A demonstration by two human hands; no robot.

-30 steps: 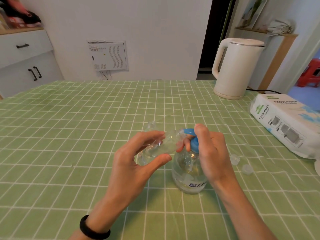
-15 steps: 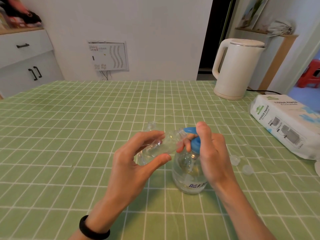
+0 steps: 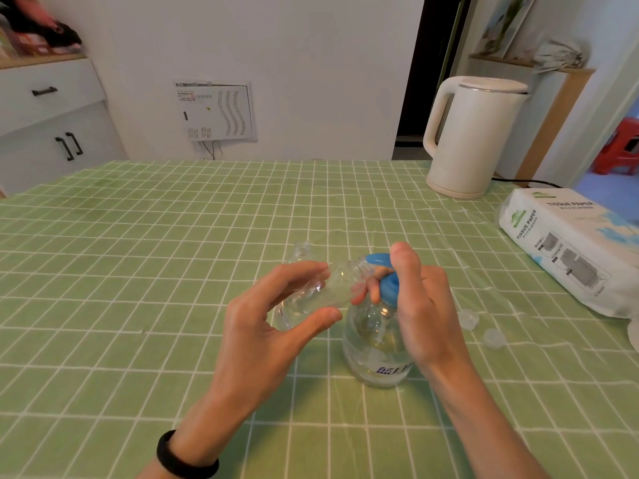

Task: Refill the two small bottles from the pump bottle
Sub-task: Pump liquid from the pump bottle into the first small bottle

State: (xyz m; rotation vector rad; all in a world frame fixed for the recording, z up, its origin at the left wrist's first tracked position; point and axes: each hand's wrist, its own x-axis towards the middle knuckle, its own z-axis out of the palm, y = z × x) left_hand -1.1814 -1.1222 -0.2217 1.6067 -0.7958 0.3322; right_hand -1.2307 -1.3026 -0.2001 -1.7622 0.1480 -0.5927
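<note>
I had the left hand (image 3: 276, 323) with its grip closed on the small bottle (image 3: 321, 292), pinched between thumb and fingers and tipped nearly flat, its open mouth brought up against the blue nozzle (image 3: 378, 259) of the pump bottle (image 3: 377, 347), which stood on the green checked bench (image 3: 138, 271) just right of centre. The right hand (image 3: 425, 305) had its grip wrapped about the pump's neck, forefinger laid over the top of the pump head. The second small bottle (image 3: 301, 248) stood uncapped at 11 o'clock from the pump bottle, mostly hidden behind the left fingers, and two clear caps (image 3: 468, 319) lay at 3 o'clock, short of the tissue pack (image 3: 570, 247). How full the held bottle was, I could not tell through the clear plastic. To do this fill well, I judged the mouth had to sit squarely under the spout tip and a shade higher than the bottle's base, so nothing ran back out; the strokes should be slow and full, and the right hand should press straight down so the pump bottle did not rock or skate on the cloth
</note>
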